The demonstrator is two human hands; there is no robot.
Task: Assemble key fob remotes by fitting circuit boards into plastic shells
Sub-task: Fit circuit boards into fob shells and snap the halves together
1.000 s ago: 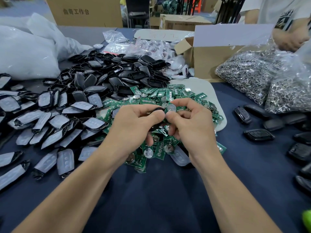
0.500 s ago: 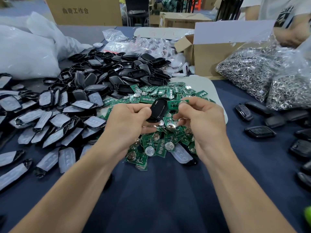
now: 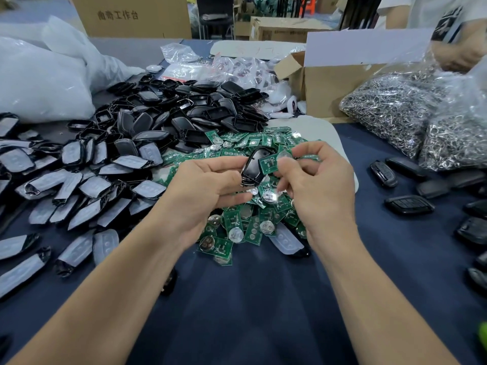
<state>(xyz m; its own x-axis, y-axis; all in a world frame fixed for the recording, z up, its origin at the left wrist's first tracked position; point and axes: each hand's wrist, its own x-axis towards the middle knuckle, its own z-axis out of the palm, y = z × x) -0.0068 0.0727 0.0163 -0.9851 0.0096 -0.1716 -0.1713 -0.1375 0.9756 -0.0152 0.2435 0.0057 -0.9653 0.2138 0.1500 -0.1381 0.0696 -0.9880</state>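
Holding a black shell (image 3: 251,168) in a curled grip, the left hand (image 3: 208,191) keeps it raised over the heap of boards (image 3: 237,227) on the worktop (image 3: 263,312). At the shell's right edge the right hand (image 3: 316,185) pinches a green circuit board (image 3: 268,164), brought closer in the last half second. Seating it in the shell looks like the next step. The cardboard box (image 3: 158,22) behind reads 曲奇工作台.

Dark blue table (image 3: 250,312) bears black shells (image 3: 184,119), green circuit boards (image 3: 253,229).
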